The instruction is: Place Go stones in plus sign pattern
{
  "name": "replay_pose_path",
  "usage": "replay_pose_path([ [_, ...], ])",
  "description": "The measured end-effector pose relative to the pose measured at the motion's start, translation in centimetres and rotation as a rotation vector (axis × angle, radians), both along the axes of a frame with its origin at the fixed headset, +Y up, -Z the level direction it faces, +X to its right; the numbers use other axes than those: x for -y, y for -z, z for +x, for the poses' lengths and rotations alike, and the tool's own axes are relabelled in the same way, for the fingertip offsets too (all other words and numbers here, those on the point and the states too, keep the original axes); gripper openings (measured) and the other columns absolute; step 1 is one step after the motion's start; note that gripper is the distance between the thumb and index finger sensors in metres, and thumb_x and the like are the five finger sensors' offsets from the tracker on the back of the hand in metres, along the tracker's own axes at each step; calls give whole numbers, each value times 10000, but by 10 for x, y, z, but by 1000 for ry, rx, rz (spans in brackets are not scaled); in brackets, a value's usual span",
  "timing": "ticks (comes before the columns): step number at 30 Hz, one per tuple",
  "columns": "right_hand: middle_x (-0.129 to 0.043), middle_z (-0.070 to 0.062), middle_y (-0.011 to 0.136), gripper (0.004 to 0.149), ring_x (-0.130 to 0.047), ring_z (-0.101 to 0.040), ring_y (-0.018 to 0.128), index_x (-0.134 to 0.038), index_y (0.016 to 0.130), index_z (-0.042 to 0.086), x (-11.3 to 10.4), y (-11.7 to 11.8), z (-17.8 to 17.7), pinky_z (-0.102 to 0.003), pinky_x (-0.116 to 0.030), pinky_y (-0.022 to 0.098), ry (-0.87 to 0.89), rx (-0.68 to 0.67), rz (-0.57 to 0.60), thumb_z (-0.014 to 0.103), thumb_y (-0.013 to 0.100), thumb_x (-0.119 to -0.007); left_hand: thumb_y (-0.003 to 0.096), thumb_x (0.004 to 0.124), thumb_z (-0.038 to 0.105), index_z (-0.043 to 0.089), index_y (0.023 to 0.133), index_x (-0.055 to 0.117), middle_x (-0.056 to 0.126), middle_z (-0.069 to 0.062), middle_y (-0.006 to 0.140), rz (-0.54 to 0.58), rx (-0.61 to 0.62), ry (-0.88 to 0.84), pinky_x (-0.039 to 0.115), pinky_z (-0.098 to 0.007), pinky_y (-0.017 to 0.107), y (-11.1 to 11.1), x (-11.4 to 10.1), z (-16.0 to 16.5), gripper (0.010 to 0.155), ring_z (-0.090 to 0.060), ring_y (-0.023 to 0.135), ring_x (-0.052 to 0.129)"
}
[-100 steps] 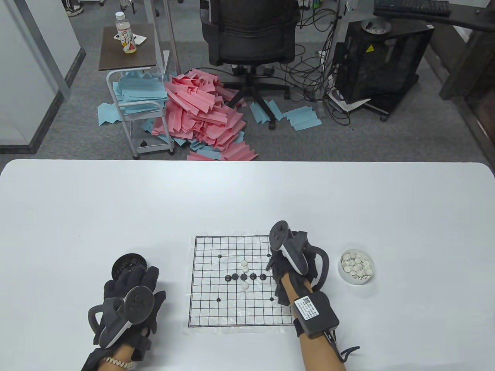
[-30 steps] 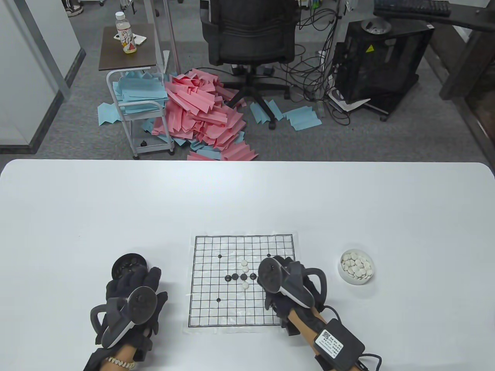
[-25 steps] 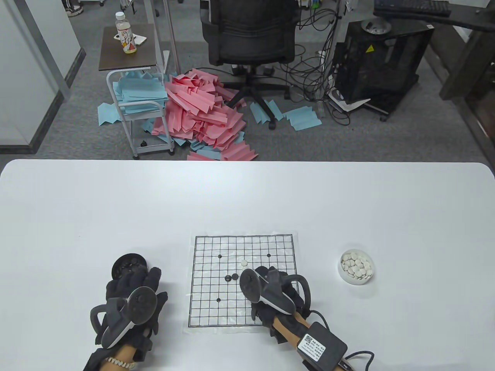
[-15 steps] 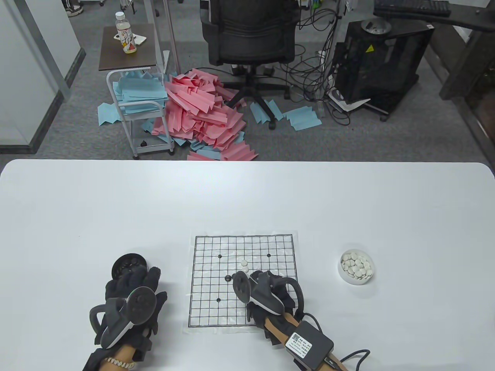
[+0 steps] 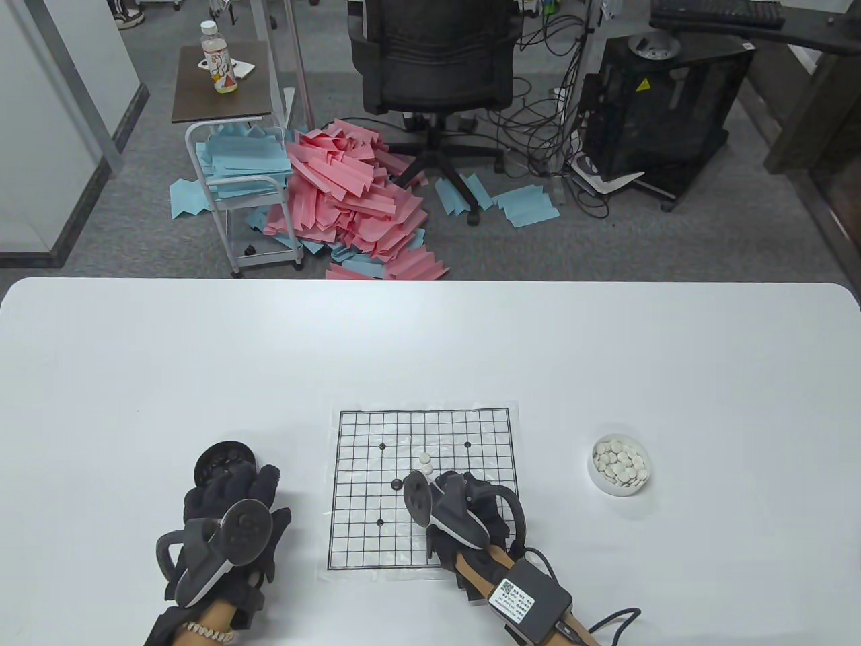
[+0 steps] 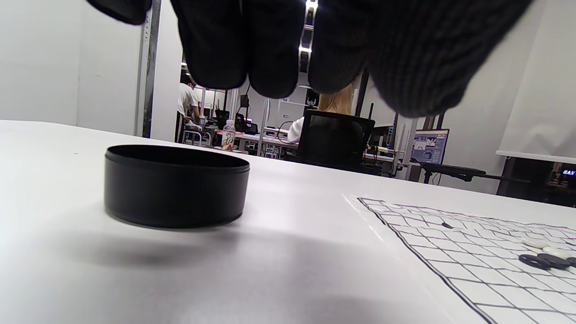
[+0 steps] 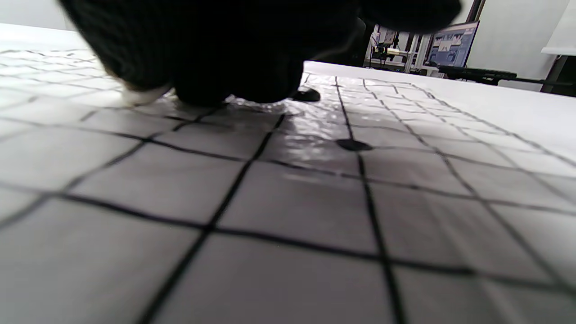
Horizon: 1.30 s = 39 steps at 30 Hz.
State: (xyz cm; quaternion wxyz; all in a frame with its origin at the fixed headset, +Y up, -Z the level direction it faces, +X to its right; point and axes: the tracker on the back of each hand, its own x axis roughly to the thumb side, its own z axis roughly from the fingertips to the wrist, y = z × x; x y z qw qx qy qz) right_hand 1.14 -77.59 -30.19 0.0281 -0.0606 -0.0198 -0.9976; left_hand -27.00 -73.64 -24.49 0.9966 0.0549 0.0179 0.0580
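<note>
The Go board [image 5: 363,538], a gridded sheet, lies at the table's near middle. My right hand [image 5: 437,490] is low over its centre and covers most of the stone cross. Two white stones [image 5: 425,459] and one black stone [image 5: 397,484] show beside it. In the right wrist view the fingertips [image 7: 202,85] press down on the board [image 7: 315,198] with a white stone [image 7: 139,95] under them. My left hand [image 5: 268,494] rests flat and empty on the table by the black bowl [image 5: 222,459], which also shows in the left wrist view [image 6: 175,184].
A white bowl [image 5: 620,465] of white stones stands right of the board. The black bowl holds black stones. The table's far edge runs across the middle of the table view, with a chair and papers on the floor beyond.
My right hand has moved from the board's right side, left and down to the centre, and now covers the black row and lower white stone. The left hand has not moved.
</note>
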Motion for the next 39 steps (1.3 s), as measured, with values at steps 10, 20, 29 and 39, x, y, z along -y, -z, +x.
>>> replay_pose_path([
  [10, -926, -1, 790, 396, -925, -110, 490, -899, 764, 316, -23, 1, 18, -338, -817, 399, 93, -2, 18, 462, 397, -866, 388, 845, 506, 294, 1033, 685, 713, -118, 1133, 0, 5, -2, 497, -718, 708, 0, 0, 0, 698, -419, 1012, 759],
  [20, -772, -43, 998, 615, -880, -196, 751, -740, 968, 287, -77, -9, 92, -439, -763, 581, 208, 91, 201, 521, 408, -835, 389, 837, 516, 298, 1039, 674, 709, -119, 1136, 9, 14, -6, 498, -718, 707, 0, 0, 1, 705, -421, 1013, 757],
  [29, -495, -71, 1168, 798, -619, -360, 1066, -507, 1093, 303, -65, -23, 152, -651, -510, 758, 278, 136, 239, 586, 408, -803, 390, 831, 523, 298, 1050, 651, 701, -121, 1139, 18, 37, -12, 499, -716, 707, -1, 0, 3, 720, -425, 1016, 748],
  [39, -393, -63, 1196, 821, -452, -400, 1128, -462, 1101, 316, -54, -26, 161, -710, -401, 762, 252, 111, 218, 597, 403, -792, 391, 827, 531, 305, 1071, 603, 658, -122, 1161, 44, 84, -8, 477, -726, 712, -6, -4, 13, 751, -432, 1041, 710],
])
